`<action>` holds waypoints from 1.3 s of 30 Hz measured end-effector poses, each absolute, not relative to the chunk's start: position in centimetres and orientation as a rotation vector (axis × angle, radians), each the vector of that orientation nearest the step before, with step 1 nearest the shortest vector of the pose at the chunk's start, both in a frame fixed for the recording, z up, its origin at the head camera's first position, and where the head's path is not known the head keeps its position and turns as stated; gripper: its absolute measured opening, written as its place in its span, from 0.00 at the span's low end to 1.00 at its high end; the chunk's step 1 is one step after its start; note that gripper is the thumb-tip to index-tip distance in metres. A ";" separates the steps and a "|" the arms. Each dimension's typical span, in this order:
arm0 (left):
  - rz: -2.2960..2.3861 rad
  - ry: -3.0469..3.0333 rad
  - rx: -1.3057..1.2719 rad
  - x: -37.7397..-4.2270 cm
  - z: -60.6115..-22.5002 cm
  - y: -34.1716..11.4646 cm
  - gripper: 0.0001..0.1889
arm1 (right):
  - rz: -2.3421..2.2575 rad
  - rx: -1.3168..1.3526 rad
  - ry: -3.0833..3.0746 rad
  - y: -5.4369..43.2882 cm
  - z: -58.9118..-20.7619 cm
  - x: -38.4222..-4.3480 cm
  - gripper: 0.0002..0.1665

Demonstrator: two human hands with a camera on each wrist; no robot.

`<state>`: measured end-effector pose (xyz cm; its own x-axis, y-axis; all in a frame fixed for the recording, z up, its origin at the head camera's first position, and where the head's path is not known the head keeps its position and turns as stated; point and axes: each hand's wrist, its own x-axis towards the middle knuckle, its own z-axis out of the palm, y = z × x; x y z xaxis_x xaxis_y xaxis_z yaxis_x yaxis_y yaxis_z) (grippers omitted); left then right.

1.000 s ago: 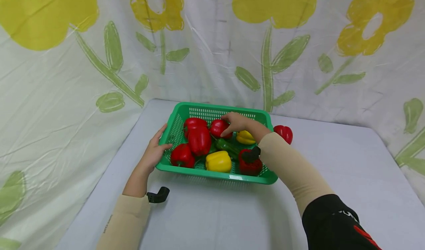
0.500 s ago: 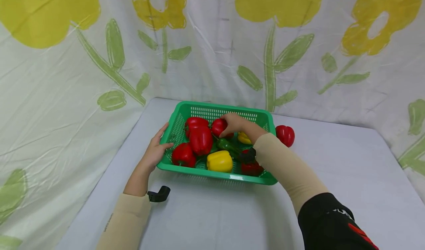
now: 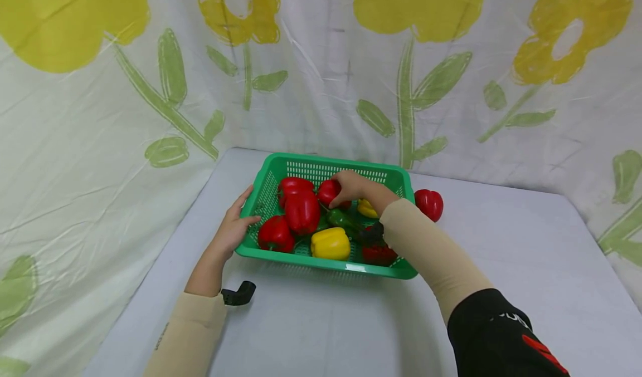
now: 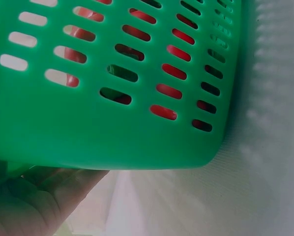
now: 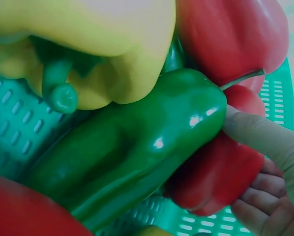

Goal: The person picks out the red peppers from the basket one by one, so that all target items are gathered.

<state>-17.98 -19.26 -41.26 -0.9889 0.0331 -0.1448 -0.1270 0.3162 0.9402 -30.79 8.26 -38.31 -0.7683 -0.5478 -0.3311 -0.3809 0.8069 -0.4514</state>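
A green plastic basket (image 3: 326, 263) of peppers stands on the table. At its left side my left hand (image 3: 233, 229) holds the rim, thumb on top, fingers along the outer wall. My right hand (image 3: 353, 186) reaches in from the right and grips a red bell pepper (image 3: 327, 193) near the back. In the right wrist view, the thumb and curled fingers sit around that red pepper, partly behind a long green pepper (image 5: 137, 132). Nearby lie a yellow bell pepper (image 3: 330, 243) and red bell peppers (image 3: 302, 213). The right forearm partly covers another yellow pepper (image 3: 368, 208).
One red bell pepper (image 3: 429, 204) rests on the white table (image 3: 501, 254), outside the basket's right end. A curtain (image 3: 321, 87) with printed yellow flowers hangs behind the table. A black wrist mount (image 3: 239, 293) juts from the left sleeve.
My right forearm has shifted slightly left, covering more of the red pepper at the basket's front right. The left hand keeps its place on the rim.
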 end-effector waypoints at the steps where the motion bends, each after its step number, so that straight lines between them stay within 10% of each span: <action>1: 1.757 2.435 -0.086 -18.0 -41.2 -19.3 0.38 | -0.496 -0.692 2.538 8.3 -38.2 -30.8 0.38; 39: 1.754 2.423 -0.081 -17.9 -41.1 -19.2 0.39 | -0.809 -0.659 2.489 12.6 -34.6 -30.1 0.42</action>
